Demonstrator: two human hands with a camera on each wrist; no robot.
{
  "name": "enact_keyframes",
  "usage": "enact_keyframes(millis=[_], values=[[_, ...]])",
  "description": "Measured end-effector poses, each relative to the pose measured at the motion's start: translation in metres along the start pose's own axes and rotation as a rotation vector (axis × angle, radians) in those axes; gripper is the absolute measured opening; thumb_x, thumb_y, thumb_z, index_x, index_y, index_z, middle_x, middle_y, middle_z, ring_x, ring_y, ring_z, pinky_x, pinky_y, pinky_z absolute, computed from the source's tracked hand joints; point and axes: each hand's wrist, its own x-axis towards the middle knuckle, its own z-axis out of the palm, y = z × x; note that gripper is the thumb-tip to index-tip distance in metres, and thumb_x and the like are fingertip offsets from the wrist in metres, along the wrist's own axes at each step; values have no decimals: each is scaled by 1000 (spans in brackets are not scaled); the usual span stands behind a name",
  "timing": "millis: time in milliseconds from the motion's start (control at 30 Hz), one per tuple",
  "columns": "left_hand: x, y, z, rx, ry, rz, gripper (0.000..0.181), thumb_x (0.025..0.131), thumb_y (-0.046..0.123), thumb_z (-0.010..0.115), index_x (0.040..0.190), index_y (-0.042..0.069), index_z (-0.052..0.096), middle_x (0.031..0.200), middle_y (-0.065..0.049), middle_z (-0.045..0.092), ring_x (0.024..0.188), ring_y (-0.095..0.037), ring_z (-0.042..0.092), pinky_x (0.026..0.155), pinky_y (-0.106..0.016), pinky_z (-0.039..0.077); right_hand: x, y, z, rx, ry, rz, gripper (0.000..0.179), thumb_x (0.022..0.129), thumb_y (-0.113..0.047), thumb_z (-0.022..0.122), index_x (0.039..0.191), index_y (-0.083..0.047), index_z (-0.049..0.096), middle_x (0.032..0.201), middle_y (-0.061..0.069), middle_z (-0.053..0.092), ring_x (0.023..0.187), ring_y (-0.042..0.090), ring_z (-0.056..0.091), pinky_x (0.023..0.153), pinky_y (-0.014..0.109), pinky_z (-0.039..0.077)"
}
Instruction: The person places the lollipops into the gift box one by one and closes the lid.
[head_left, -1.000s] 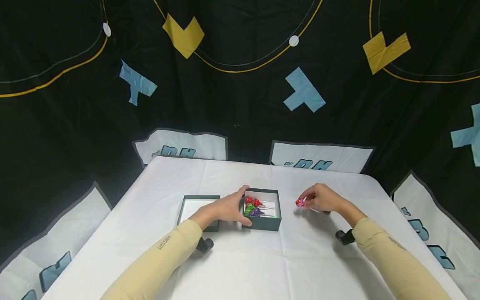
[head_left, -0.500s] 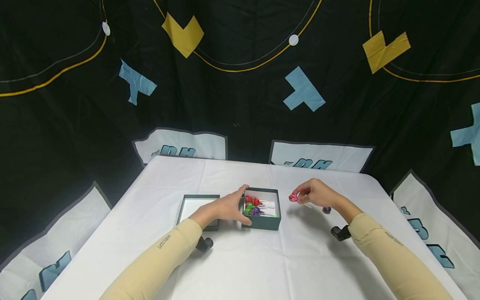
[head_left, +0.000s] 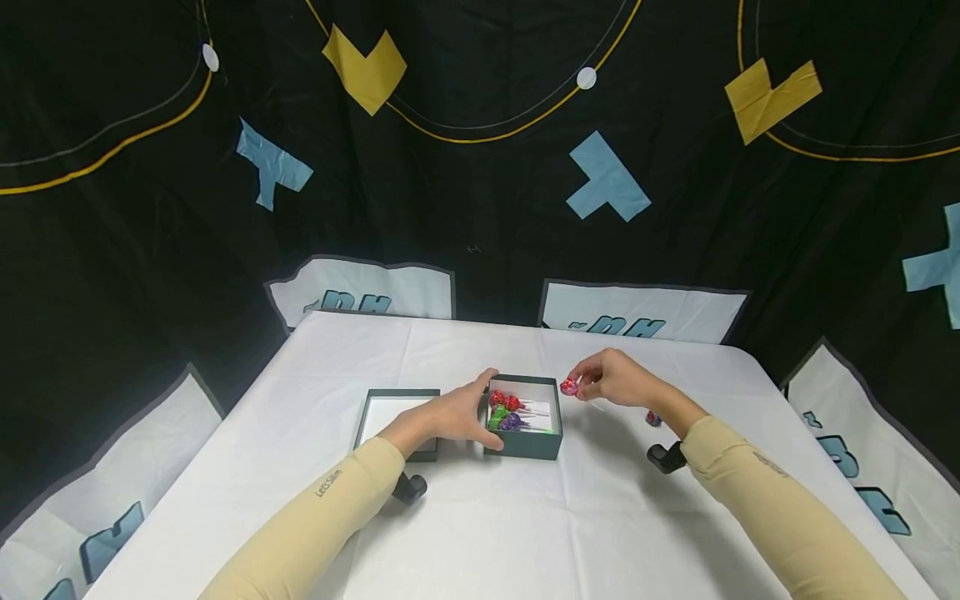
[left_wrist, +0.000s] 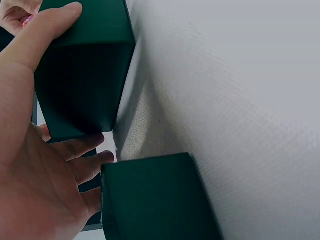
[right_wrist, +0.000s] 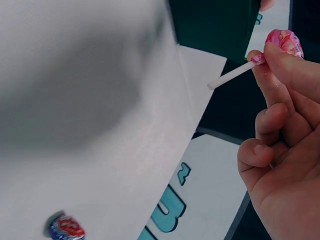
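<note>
My left hand [head_left: 450,415] grips the left end of a dark green open box [head_left: 522,446], thumb at the near side and fingers at the far side. Inside it lie several wrapped lollipops: red ones [head_left: 514,404], a green one [head_left: 497,414] and a purple one [head_left: 512,422], their sticks pointing right. Just right of the box, my right hand [head_left: 618,377] holds up a pink lollipop [right_wrist: 286,42]. In the right wrist view, thumb and forefinger pinch it just below the wrapped head, and its white stick slants down to the left.
Left of the box lies a shallow green box lid [head_left: 397,392] with a white inside, partly behind my left hand. A blue-and-red wrapped lollipop [right_wrist: 68,227] rests on the white tablecloth [head_left: 517,525] below my right forearm. A black curtain [head_left: 480,200] hangs beyond the table.
My right hand has lifted the pink lollipop and carried it left toward the box. The blue-and-red lollipop has come into view behind it. My left hand and the box have stayed put.
</note>
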Motion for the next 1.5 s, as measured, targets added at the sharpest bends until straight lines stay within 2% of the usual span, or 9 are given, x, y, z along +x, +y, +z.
enact_keyframes(millis=[200, 700, 900, 1500], values=[[0, 0, 0, 1, -2, 2, 129, 69, 51, 89, 163, 20, 7, 167, -8, 23, 150, -28, 31, 119, -51, 32, 8, -13, 1, -10, -20, 21, 21, 85, -6, 79, 106, -6, 77, 80, 1, 71, 74, 18, 59, 71, 29, 52], [2, -1, 3, 3, 4, -4, 128, 69, 53, 89, 163, 22, 8, 167, -6, 25, 150, -26, 33, 119, -52, 33, 23, -36, 9, -7, -63, -33, 22, 85, -3, 78, 107, -7, 77, 82, 1, 71, 73, 20, 58, 67, 28, 54], [1, -2, 2, 2, 2, -4, 128, 69, 53, 88, 163, 22, 8, 166, -7, 27, 149, -27, 34, 118, -53, 34, 32, -47, 14, -47, -83, -73, 19, 85, -2, 78, 103, -9, 77, 80, 0, 71, 72, 18, 58, 66, 28, 54], [1, -1, 0, -12, -9, 0, 127, 70, 53, 88, 163, 21, 7, 164, -9, 31, 147, -27, 37, 116, -55, 35, 49, -65, 24, -136, -153, -100, 16, 85, -1, 77, 99, -11, 77, 79, -2, 73, 71, 16, 61, 64, 27, 56]])
